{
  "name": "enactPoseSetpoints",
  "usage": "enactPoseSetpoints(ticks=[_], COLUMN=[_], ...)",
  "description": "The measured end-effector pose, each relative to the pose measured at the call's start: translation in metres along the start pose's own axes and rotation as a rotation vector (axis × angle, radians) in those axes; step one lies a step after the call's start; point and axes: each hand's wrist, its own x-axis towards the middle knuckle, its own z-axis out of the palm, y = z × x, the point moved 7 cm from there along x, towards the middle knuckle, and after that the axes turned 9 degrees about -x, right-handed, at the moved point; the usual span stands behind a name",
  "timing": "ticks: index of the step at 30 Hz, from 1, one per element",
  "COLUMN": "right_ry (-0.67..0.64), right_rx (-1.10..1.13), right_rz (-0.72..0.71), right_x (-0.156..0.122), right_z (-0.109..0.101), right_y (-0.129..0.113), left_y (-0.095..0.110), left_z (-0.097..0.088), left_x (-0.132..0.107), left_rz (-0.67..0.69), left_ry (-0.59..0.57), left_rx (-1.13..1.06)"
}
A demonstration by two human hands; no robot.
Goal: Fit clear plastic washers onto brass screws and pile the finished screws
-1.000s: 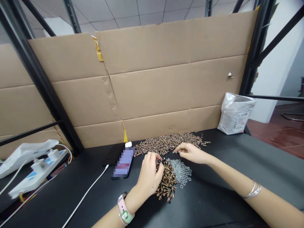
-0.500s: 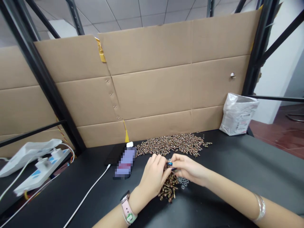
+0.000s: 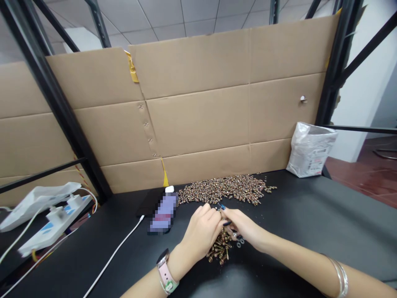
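My left hand [image 3: 200, 234] and my right hand [image 3: 245, 227] meet fingertip to fingertip over a small heap of brass-coloured screws [image 3: 221, 248] on the black table [image 3: 310, 215]. Both hands are closed in a pinch; what sits between the fingers is too small to name. A few clear plastic washers [image 3: 240, 244] show just beneath my right hand; most of that pile is hidden by it. A larger spread of screws [image 3: 226, 188] lies behind my hands, near the cardboard wall.
A phone [image 3: 163, 213] with a white cable [image 3: 114, 252] lies left of my hands. A white power strip [image 3: 52, 225] sits at the far left. A grey plastic bag [image 3: 310, 150] stands at the back right. Cardboard sheets [image 3: 198, 116] and black rack posts [image 3: 56, 103] close the back.
My right hand came in from the washer pile to meet my left hand, and both now pinch together over the small screw heap. The view shifted slightly.
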Motion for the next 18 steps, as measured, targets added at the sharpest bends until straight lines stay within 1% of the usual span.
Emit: enactPoseSetpoints(ticks=[3, 6, 10, 12, 14, 18], right_ry=[0.002, 0.016, 0.003, 0.000, 0.003, 0.026], right_rx=[0.049, 0.099, 0.051, 0.026, 0.001, -0.075], right_rz=[-0.007, -0.010, -0.151, -0.198, -0.217, -0.234], right_x=[-0.0028, -0.0054, -0.0078, -0.0081, -0.0073, -0.0057], right_z=[0.0062, 0.0076, 0.0074, 0.0072, 0.0071, 0.0081], right_y=[0.0008, 0.0016, -0.0028, -0.0025, -0.0006, 0.0021], left_y=[0.0018, 0.0020, 0.0018, 0.0007, 0.0013, 0.0036], left_z=[0.0011, 0.0029, 0.0053, 0.0053, 0.0042, -0.0004], left_x=[0.0002, 0.0001, -0.0020, -0.0037, -0.0049, -0.0054], left_rz=[-0.007, -0.039, -0.085, -0.122, -0.139, -0.155], left_ry=[0.030, 0.091, 0.165, 0.187, 0.203, 0.264], left_rx=[-0.050, -0.113, -0.227, -0.257, -0.219, -0.063])
